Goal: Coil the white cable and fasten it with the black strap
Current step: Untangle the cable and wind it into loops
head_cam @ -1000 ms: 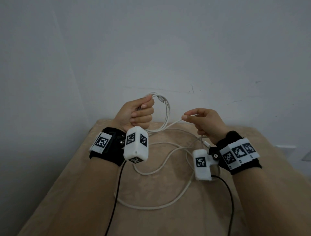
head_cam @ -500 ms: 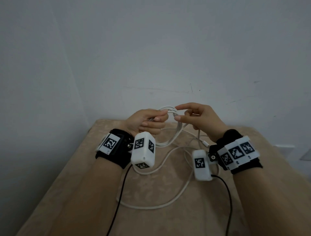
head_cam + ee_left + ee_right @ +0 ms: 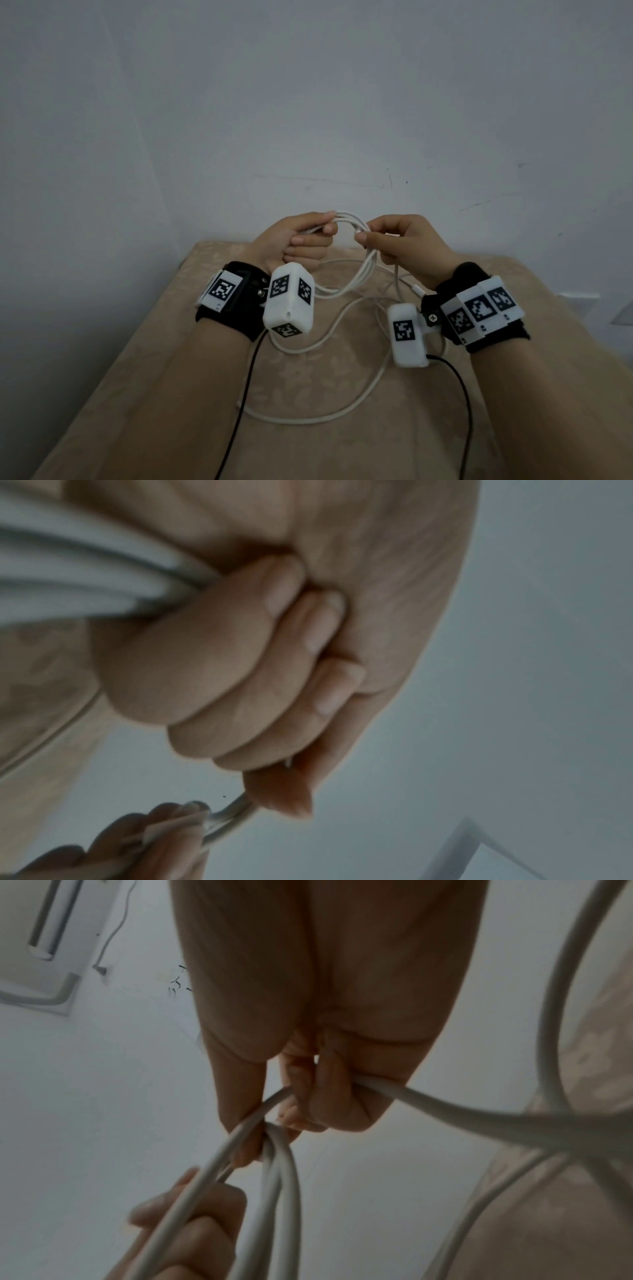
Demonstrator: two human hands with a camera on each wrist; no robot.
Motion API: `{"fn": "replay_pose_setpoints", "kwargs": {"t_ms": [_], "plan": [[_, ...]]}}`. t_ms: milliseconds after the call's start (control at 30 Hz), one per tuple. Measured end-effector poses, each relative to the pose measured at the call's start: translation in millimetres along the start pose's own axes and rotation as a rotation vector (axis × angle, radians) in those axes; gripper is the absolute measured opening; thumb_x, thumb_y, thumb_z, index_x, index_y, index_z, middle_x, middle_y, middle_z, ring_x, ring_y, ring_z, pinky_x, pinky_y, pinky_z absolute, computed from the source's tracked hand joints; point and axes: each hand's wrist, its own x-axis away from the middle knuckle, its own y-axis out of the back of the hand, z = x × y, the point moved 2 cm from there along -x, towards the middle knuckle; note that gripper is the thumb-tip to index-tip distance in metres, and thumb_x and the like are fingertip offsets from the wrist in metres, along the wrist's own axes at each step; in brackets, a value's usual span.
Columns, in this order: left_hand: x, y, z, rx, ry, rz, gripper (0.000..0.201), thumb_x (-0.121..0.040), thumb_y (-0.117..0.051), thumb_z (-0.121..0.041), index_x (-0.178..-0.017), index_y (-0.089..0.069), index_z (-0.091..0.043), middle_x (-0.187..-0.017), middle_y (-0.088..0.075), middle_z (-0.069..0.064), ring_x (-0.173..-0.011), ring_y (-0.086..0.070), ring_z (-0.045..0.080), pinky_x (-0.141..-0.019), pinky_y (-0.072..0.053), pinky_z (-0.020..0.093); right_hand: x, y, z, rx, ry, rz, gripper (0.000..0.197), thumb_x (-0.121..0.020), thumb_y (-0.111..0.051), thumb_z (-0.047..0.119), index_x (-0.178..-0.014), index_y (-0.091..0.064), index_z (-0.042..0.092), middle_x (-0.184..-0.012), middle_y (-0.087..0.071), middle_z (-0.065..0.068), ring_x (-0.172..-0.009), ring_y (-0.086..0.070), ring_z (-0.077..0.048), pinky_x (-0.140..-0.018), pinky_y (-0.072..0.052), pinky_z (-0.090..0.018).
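Coil of thin white rubbery cable (image 3: 346, 222) bunched in my left hand (image 3: 294, 240); right hand (image 3: 404, 246) pinches the next strand just beside it, slack trailing toward the near edge of the beige patterned tabletop (image 3: 308, 445).

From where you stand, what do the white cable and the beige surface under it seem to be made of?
White cable: probably soft plastic or rubber sheathing with a matte, smooth finish; it bends into loose loops between the left hand and right hand. Beige surface: looks like woven fabric, since a faint leaf or flower pattern shows; what lies under it cannot be told.
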Motion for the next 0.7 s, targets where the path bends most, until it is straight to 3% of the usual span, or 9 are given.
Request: {"fn": "replay_pose_setpoints", "kwargs": {"t_ms": [100,167,267,333,433,500,567,633,700], "plan": [[1,3,-3,0.021,-0.069,-0.092,0.022,-0.073,-0.077,-0.02,-0.075,-0.062,-0.004,-0.039,-0.042,-0.004,-0.028,-0.031,0.004,-0.028,-0.029,0.014,-3,-2,-5,-0.073,-0.034,-0.003,0.013,-0.084,-0.069,0.01,-0.071,-0.065,0.008,-0.054,-0.049,0.004,-0.042,-0.032,-0.006,-0.042,-0.029,-0.017],[1,5,-5,0.058,-0.132,-0.154,0.03,-0.065,-0.082,-0.02,-0.081,-0.065,-0.002,-0.043,-0.044,-0.004,-0.033,-0.042,0.005,-0.034,-0.037,0.015,-4,-3,-8,-0.168,-0.061,-0.012,0.017,-0.086,-0.066,0.01,-0.071,-0.061,0.005,-0.056,-0.039,-0.002,-0.042,-0.027,-0.007,-0.041,-0.025,-0.018],[-2,4,-2,0.112,-0.299,-0.275,0.035,-0.065,-0.079,-0.022,-0.091,-0.066,-0.002,-0.051,-0.054,-0.004,-0.049,-0.056,0.01,-0.054,-0.05,0.021,-6,-7,-10,-0.319,-0.091,-0.066,0.021,-0.089,-0.063,0.01,-0.07,-0.056,0.002,-0.051,-0.029,0.002,-0.041,-0.021,-0.007,-0.04,-0.019,-0.019],[-5,1,1,0.128,-0.419,-0.363,0.026,-0.074,-0.068,-0.022,-0.093,-0.065,-0.004,-0.056,-0.061,-0.003,-0.06,-0.063,0.012,-0.074,-0.054,0.028,-8,-10,-9,-0.41,-0.1,-0.146,0.022,-0.089,-0.063,0.009,-0.069,-0.057,0.003,-0.048,-0.03,0.005,-0.04,-0.023,-0.006,-0.038,-0.022,-0.017],[-11,-7,1,0.165,-0.533,-0.435,0.016,-0.083,-0.058,-0.021,-0.079,-0.063,-0.007,-0.057,-0.062,0.0,-0.064,-0.066,0.016,-0.088,-0.051,0.033,-10,-13,-9,-0.524,-0.096,-0.254,0.024,-0.089,-0.063,0.007,-0.066,-0.056,0.006,-0.046,-0.033,0.008,-0.039,-0.025,-0.005,-0.038,-0.024,-0.017],[-15,-9,2,0.205,-0.575,-0.452,0.03,-0.093,-0.051,-0.025,-0.07,-0.059,-0.009,-0.051,-0.056,0.0,-0.055,-0.063,0.015,-0.08,-0.055,0.032,-11,-15,-9,-0.533,-0.072,-0.299,0.024,-0.089,-0.063,0.008,-0.066,-0.055,0.006,-0.046,-0.032,0.007,-0.04,-0.025,-0.005,-0.038,-0.024,-0.017],[-18,-11,3,0.238,-0.592,-0.417,0.037,-0.099,-0.041,-0.031,-0.067,-0.049,-0.012,-0.044,-0.043,-0.004,-0.039,-0.048,0.01,-0.06,-0.056,0.024,-10,-15,-10,-0.487,-0.043,-0.309,0.024,-0.089,-0.063,0.01,-0.068,-0.054,0.006,-0.047,-0.032,0.007,-0.041,-0.024,-0.006,-0.039,-0.024,-0.018],[-17,-9,2,0.251,-0.578,-0.384,0.042,-0.101,-0.035,-0.035,-0.065,-0.043,-0.015,-0.042,-0.033,-0.006,-0.029,-0.033,0.007,-0.04,-0.04,0.017,-10,-15,-9,-0.425,-0.026,-0.282,0.024,-0.09,-0.063,0.009,-0.067,-0.055,0.006,-0.046,-0.033,0.007,-0.042,-0.025,-0.007,-0.039,-0.025,-0.018],[-14,-6,1,0.242,-0.561,-0.375,0.045,-0.1,-0.033,-0.037,-0.062,-0.044,-0.016,-0.041,-0.029,-0.007,-0.026,-0.026,0.006,-0.032,-0.026,0.016,-8,-15,-9,-0.361,-0.019,-0.236,0.021,-0.089,-0.063,0.008,-0.069,-0.058,0.006,-0.05,-0.038,0.005,-0.043,-0.028,-0.008,-0.04,-0.026,-0.018]]}}
